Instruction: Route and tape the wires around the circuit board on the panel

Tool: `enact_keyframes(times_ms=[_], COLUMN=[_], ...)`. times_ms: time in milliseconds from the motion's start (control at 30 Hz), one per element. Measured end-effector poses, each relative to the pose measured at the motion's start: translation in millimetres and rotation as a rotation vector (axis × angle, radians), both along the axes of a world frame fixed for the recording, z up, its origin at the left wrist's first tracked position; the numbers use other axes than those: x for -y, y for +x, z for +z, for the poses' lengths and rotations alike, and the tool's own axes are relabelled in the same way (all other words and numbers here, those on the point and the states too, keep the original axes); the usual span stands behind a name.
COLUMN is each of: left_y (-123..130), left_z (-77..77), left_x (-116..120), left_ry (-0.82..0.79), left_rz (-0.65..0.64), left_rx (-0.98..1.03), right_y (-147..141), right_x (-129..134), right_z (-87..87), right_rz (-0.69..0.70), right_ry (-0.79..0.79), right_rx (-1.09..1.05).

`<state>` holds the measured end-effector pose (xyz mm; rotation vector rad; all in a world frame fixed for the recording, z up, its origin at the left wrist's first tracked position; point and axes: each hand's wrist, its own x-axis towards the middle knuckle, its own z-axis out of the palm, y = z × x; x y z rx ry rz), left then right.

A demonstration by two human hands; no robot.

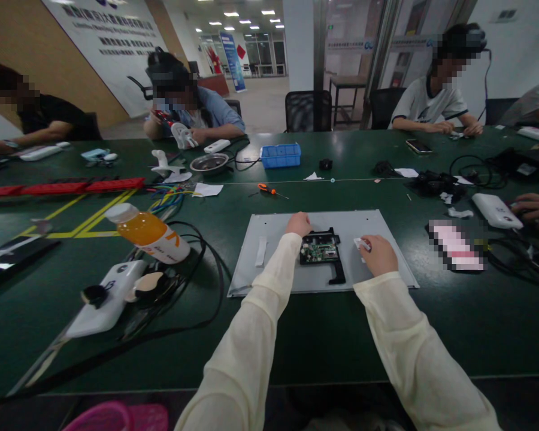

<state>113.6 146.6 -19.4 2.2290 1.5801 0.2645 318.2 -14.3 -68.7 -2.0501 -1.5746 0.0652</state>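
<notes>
A: Where's your circuit board [318,254]?

B: At your twelve o'clock, in its black frame [342,273] on the gray panel [354,222].

A: And your hands?

B: Your right hand [381,256], at the board's three o'clock, pinches a small white piece [360,243]. Your left hand [298,223] is by the frame's eleven o'clock corner; its fingertips are hidden, so I can't tell its grip.

A: How far along are you?

B: Midway, I'd judge: board in frame, but uncovered. The white piece isn't put down, and the screwdriver [266,189], at eleven o'clock beyond the panel, lies unheld. Fastenings are too small to tell.
</notes>
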Motion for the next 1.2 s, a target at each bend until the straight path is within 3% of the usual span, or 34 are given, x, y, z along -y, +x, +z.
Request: enact_keyframes(times_ms=[300, 467, 767, 900, 1000, 1200], left_y=[-0.6, 1.0, -4.9, -11.7, -16.9, -30.1], left_z=[-2.0, -2.4, 0.7, 8.2, 10.5, 0.1], left_x=[-6.5, -10.8, 6.1, 28.6, 58.5, 121.9], left_ry=[0.079, 0.138, 0.195, 0.239, 0.31, 0.374], left_rz=[0.048, 0.099, 0.1, 0.079, 0.022, -0.095], left_rx=[0.114, 0.152, 0.139, 0.142, 0.121, 0.002], right_y=[-0.8, 2.5, -0.9, -1.4, -0.5, -11.8], right_x=[2.0, 1.7, 2.3, 0.9, -1.1, -2.7], right_z=[5.3, 2.6, 4.0, 1.5, -2.1, -3.1], right_rz=[-0.041, -0.049, -0.031, -0.023, -0.002, 0.121], right_ry=[0.011, 0.057, 0.159, 0.161, 0.167, 0.142], right_rx=[-0.026, 0.08, 0.104, 0.07, 0.048, 0.074])
